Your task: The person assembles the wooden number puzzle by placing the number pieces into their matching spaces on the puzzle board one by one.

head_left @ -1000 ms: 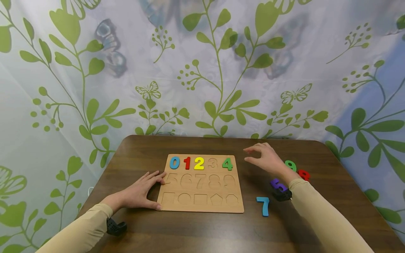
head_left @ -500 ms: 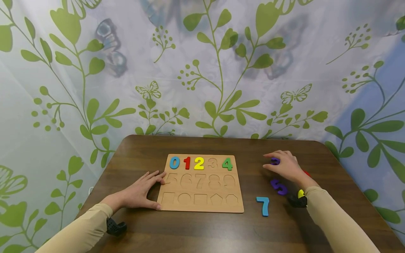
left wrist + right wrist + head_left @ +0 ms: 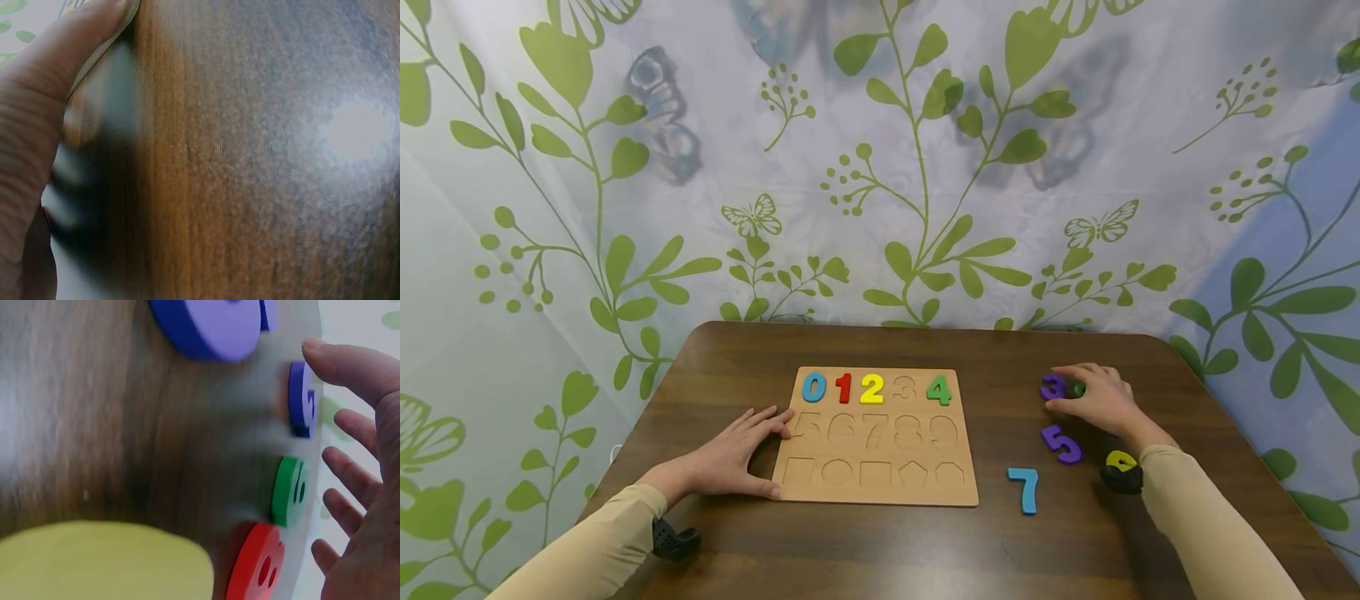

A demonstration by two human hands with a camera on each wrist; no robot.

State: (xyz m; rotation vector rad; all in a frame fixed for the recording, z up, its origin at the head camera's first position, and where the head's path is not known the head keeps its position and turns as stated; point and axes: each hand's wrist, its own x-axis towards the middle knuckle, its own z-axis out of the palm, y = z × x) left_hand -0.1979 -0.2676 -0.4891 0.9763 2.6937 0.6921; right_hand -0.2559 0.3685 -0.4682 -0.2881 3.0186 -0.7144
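Note:
A wooden number puzzle board (image 3: 850, 450) lies on the table with a blue 0 (image 3: 814, 387), red 1 (image 3: 844, 388), yellow 2 (image 3: 872, 389) and green 4 (image 3: 938, 390) in its top row; the recess for 3 shows bare wood. My left hand (image 3: 730, 454) touches the board's left edge with fingers spread, its thumb (image 3: 81, 37) at the near corner. At the right, my right hand (image 3: 1101, 400) is over the table, thumb and index finger apart at either side of a purple 3 (image 3: 1052, 387). A green piece (image 3: 289, 490) shows behind those fingers.
Nearer than the purple 3 lie a purple 5 (image 3: 1061, 444) and a blue 7 (image 3: 1022, 490). A yellow piece (image 3: 1120, 461) sits by the right wrist's black strap, and a red 8 (image 3: 256, 565) shows in the right wrist view. A patterned cloth (image 3: 880, 167) hangs behind the table.
My right hand has moved right, away from the board, to the purple 3, uncovering the purple 5 and the yellow piece. My left hand has stayed at the board's edge.

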